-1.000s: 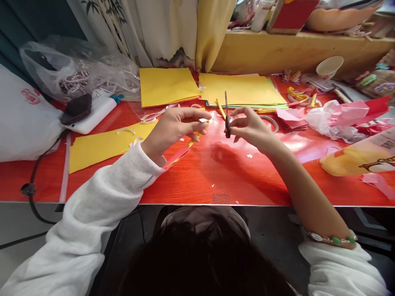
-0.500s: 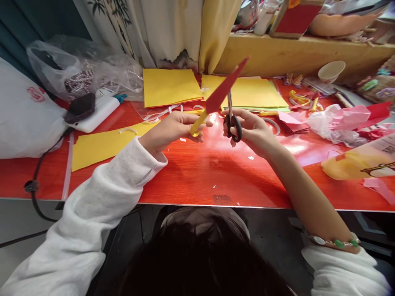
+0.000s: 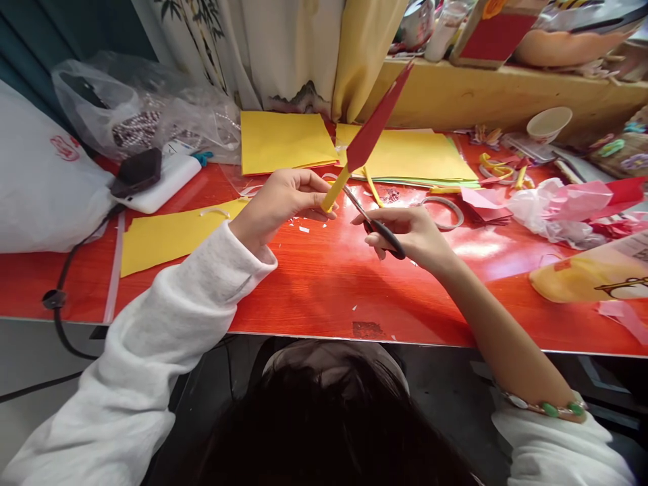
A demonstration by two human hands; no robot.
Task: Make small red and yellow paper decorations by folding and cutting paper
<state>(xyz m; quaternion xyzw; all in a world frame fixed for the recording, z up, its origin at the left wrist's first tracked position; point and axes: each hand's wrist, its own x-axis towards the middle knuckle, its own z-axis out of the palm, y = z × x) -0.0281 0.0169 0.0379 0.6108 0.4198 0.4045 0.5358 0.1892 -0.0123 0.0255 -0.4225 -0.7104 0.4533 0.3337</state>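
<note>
The red table [image 3: 314, 297] has yellow sheets [image 3: 283, 140] at the far side and white scraps lying about. The left hand [image 3: 281, 202] pinches the yellow end of a long paper strip [image 3: 372, 128], whose red tip sticks up and away. Half a second ago the scissors [image 3: 372, 221] stood upright; now the right hand [image 3: 412, 236], fingers in the loops, has tipped them left, blades at the strip's yellow end. A snip looks close.

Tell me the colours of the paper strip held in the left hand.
Red along its upper length, yellow at the held end; paper strip, head view.
</note>
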